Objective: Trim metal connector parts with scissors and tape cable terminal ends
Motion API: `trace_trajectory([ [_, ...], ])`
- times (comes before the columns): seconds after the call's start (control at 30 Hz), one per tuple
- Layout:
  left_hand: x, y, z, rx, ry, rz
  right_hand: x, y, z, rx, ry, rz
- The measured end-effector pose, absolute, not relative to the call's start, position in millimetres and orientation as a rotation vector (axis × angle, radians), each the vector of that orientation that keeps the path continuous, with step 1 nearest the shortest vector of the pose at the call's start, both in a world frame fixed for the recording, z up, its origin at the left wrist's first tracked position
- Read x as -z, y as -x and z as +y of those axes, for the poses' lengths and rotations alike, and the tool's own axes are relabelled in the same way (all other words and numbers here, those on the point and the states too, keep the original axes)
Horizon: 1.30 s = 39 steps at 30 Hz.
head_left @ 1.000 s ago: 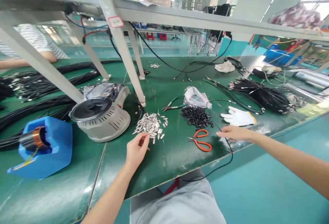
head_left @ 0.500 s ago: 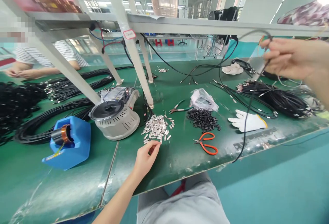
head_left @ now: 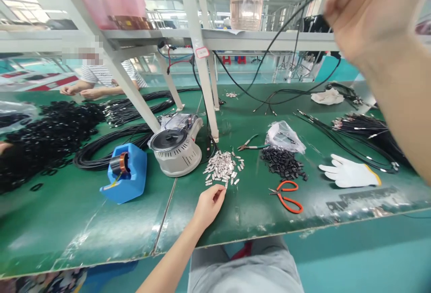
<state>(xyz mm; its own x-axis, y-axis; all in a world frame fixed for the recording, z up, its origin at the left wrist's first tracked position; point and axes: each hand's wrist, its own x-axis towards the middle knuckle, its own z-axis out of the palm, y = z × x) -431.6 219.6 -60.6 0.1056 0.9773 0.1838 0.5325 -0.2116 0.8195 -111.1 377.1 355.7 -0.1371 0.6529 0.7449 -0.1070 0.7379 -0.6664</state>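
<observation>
My left hand [head_left: 210,202] rests low over the green table with thumb and forefinger pinched on a small silver metal connector [head_left: 226,185]. Just beyond it lies a loose pile of similar metal connectors [head_left: 220,166]. High on the right, my right hand [head_left: 367,19] is closed around a black cable [head_left: 301,11], which slopes down to the left behind the pliers area. To the right of the metal pile are a heap of small black plastic pieces [head_left: 284,163], orange-handled pliers [head_left: 290,198] and green-handled cutters [head_left: 252,145].
A grey round tape machine [head_left: 178,160] and a blue tape dispenser [head_left: 136,172] stand left. A white glove [head_left: 353,172] and cable bundles [head_left: 367,138] lie right. Shelf posts [head_left: 201,64] rise from the table. Another person's hands [head_left: 82,92] show at far left.
My right hand has risen and come closer to the camera, lifting the cable. The view has turned left. My left hand keeps its pinch beside the metal pile.
</observation>
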Motion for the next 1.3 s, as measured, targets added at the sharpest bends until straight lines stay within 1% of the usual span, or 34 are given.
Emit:
trace_trajectory([
  [0.07,59,432,219,-0.991,-1.818,1.462,-313,121,378,-0.761,0.505,-1.635],
  [0.13,58,433,218,-0.989,-1.823,1.449,-255,125,380,-0.758,0.761,-1.850],
  [0.17,57,434,217,-0.987,-1.825,1.442,-225,124,380,-0.744,0.950,-2.053],
  [0.23,57,435,217,-0.983,-1.831,1.429,-171,117,381,-0.778,1.126,-2.265],
  [0.3,56,435,217,-0.976,-1.835,1.424,-134,108,385,-0.720,1.285,-2.432],
  [0.33,57,436,218,-0.972,-1.835,1.424,-124,104,389,-0.642,1.365,-2.494],
  [0.4,57,435,219,-0.963,-1.833,1.428,-120,100,400,-0.428,1.497,-2.574],
  [0.47,57,435,221,-0.951,-1.833,1.432,-131,105,415,-0.186,1.553,-2.605],
  [0.57,57,435,222,-0.932,-1.840,1.432,-149,129,437,0.114,1.503,-2.630],
  [0.63,56,436,222,-0.923,-1.844,1.433,-148,151,447,0.224,1.448,-2.677],
  [0.73,55,437,221,-0.918,-1.847,1.437,-121,177,454,0.238,1.422,-2.825],
  [0.87,53,439,222,-0.920,-1.844,1.436,-71,189,464,0.075,1.461,-3.053],
  [1.0,51,440,224,-0.918,-1.825,1.424,-43,192,471,0.019,1.470,-3.157],
  [1.17,51,440,228,-0.912,-1.797,1.420,-23,200,464,0.183,1.450,-3.124],
  [1.23,53,440,230,-0.910,-1.783,1.417,-28,197,471,0.266,1.503,-3.040],
  [1.3,54,440,233,-0.912,-1.762,1.420,-44,189,491,0.373,1.630,-2.880],
])
